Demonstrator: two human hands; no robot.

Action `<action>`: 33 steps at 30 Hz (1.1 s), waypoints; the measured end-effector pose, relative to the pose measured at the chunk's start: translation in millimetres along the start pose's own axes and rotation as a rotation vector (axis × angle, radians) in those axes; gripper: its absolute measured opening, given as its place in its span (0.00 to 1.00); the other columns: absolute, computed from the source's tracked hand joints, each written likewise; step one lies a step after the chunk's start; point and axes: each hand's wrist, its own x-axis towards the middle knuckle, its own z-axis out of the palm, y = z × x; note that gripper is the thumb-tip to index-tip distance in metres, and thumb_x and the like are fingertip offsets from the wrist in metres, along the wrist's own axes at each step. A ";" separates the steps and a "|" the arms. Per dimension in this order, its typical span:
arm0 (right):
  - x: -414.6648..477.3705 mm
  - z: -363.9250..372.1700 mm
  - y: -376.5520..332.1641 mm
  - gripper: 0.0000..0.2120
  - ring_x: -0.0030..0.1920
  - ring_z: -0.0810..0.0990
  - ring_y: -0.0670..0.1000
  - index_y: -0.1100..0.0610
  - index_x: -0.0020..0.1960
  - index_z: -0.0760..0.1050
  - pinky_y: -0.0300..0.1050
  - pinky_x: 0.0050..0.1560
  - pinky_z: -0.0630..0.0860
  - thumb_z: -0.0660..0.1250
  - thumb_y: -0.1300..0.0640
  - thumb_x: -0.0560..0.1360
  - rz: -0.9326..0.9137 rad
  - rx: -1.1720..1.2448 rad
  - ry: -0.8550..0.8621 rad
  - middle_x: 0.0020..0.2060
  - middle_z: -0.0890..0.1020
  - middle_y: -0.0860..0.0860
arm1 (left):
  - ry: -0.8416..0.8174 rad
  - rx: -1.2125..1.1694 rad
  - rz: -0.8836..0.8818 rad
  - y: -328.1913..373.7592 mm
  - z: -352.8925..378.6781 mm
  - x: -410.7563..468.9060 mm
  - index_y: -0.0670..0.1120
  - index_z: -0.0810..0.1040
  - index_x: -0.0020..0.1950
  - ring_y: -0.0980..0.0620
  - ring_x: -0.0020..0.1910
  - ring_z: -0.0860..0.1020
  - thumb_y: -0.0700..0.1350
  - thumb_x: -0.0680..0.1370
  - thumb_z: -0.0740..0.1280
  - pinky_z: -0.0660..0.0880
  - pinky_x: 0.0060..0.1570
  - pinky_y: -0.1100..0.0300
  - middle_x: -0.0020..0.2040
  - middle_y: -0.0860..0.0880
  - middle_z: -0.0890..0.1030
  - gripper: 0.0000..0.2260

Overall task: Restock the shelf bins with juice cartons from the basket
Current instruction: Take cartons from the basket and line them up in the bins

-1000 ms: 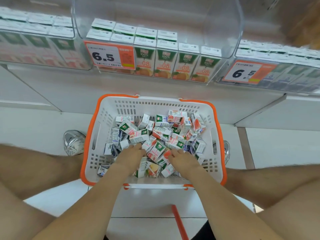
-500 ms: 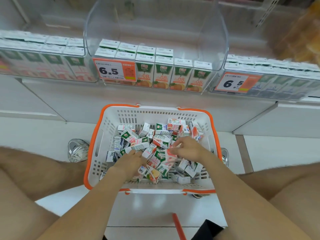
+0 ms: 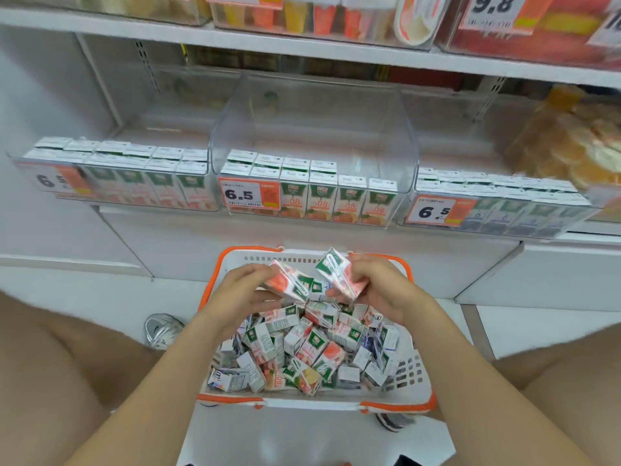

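Head view: we see the left hand pinching a pink carton and the right hand curled round a second carton. Both are held just over the far end of the basket, with their long axes tilted. The pink-fronted bin lies beyond the basket and to its left, so we judge the left hand nearer. The cartons need standing upright first. Loose cartons fill the basket.

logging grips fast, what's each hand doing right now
Left hand: holds a pink carton.
Right hand: holds a second pink carton.
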 end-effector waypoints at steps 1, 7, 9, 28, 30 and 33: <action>-1.8 1.9 -3.9 0.20 0.50 0.85 0.66 0.71 0.61 0.75 0.51 0.43 0.82 0.61 0.68 0.70 -0.013 -0.005 0.000 0.54 0.78 0.75 | -0.003 -0.032 -0.004 5.0 -1.2 -3.2 0.36 0.81 0.58 0.40 0.47 0.86 0.46 0.82 0.71 0.82 0.58 0.44 0.48 0.38 0.85 0.14; -7.3 14.1 -17.8 0.37 0.53 0.87 0.55 0.49 0.64 0.76 0.57 0.57 0.83 0.87 0.54 0.59 -0.075 -0.244 0.086 0.55 0.87 0.54 | 0.030 -0.198 -0.100 22.3 -0.1 -14.2 0.41 0.83 0.58 0.39 0.55 0.86 0.43 0.81 0.69 0.83 0.51 0.51 0.56 0.38 0.85 0.09; -7.6 20.8 -22.5 0.42 0.52 0.87 0.54 0.52 0.65 0.75 0.58 0.57 0.84 0.88 0.49 0.55 -0.105 -0.338 0.167 0.55 0.85 0.54 | 0.007 -0.334 -0.119 28.3 1.0 -20.1 0.38 0.81 0.60 0.40 0.54 0.86 0.37 0.80 0.68 0.85 0.50 0.53 0.58 0.38 0.85 0.10; -29.8 91.7 -62.8 0.27 0.55 0.87 0.58 0.61 0.67 0.76 0.56 0.59 0.82 0.79 0.51 0.73 -0.338 0.127 -0.068 0.56 0.87 0.58 | -0.092 0.362 0.303 94.9 7.1 -53.0 0.55 0.81 0.64 0.48 0.57 0.85 0.54 0.75 0.76 0.80 0.63 0.44 0.59 0.49 0.86 0.18; -33.7 101.6 -69.8 0.13 0.48 0.87 0.55 0.62 0.60 0.78 0.53 0.52 0.83 0.73 0.58 0.78 -0.371 0.228 -0.077 0.48 0.88 0.56 | -0.077 0.236 0.306 103.1 2.0 -52.5 0.51 0.80 0.65 0.45 0.59 0.85 0.54 0.76 0.77 0.79 0.63 0.41 0.59 0.48 0.86 0.20; -34.0 109.9 -79.7 0.05 0.42 0.83 0.57 0.61 0.49 0.78 0.54 0.46 0.79 0.66 0.62 0.83 -0.416 0.147 0.027 0.40 0.85 0.56 | -0.003 0.091 0.307 118.8 -14.0 -46.2 0.46 0.79 0.66 0.41 0.60 0.84 0.50 0.79 0.75 0.78 0.64 0.40 0.60 0.44 0.86 0.18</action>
